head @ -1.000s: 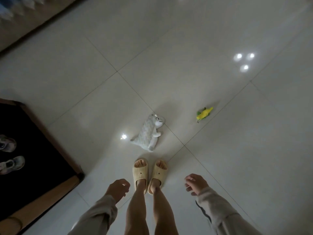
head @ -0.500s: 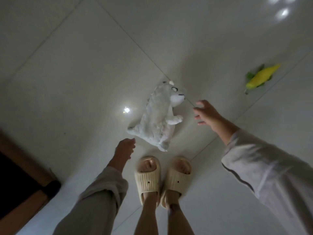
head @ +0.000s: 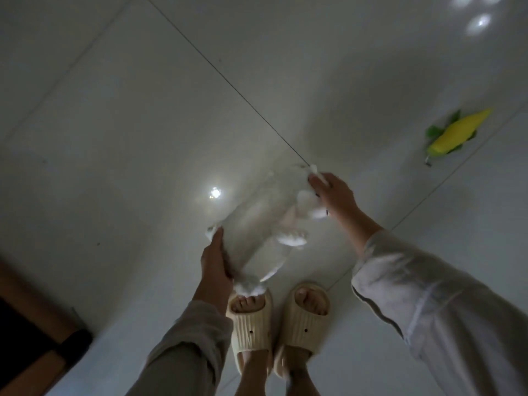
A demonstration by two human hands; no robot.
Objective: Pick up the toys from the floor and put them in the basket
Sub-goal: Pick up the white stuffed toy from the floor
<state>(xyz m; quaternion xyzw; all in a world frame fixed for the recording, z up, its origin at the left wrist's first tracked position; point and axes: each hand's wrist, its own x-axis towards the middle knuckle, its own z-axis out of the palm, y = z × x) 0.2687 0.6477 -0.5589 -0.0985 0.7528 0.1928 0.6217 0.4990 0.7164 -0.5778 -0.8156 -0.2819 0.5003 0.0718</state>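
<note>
A white plush animal [head: 261, 224] lies stretched across the tiled floor just in front of my feet, blurred by motion. My left hand [head: 214, 267] grips its tail end at the lower left. My right hand [head: 334, 195] is closed on its head end at the upper right. Off to the right on the floor lies a yellow toy with green leaves [head: 454, 135], away from both hands. No basket is in view.
My two feet in cream slippers [head: 278, 324] stand directly below the plush. A dark mat with a wooden edge [head: 43, 347] fills the lower left corner. Glossy pale floor tiles [head: 143, 124] with light reflections spread all around.
I have bent lower toward the floor. Both hands, which hung free and then reached out, are now closed on the two ends of the white plush.
</note>
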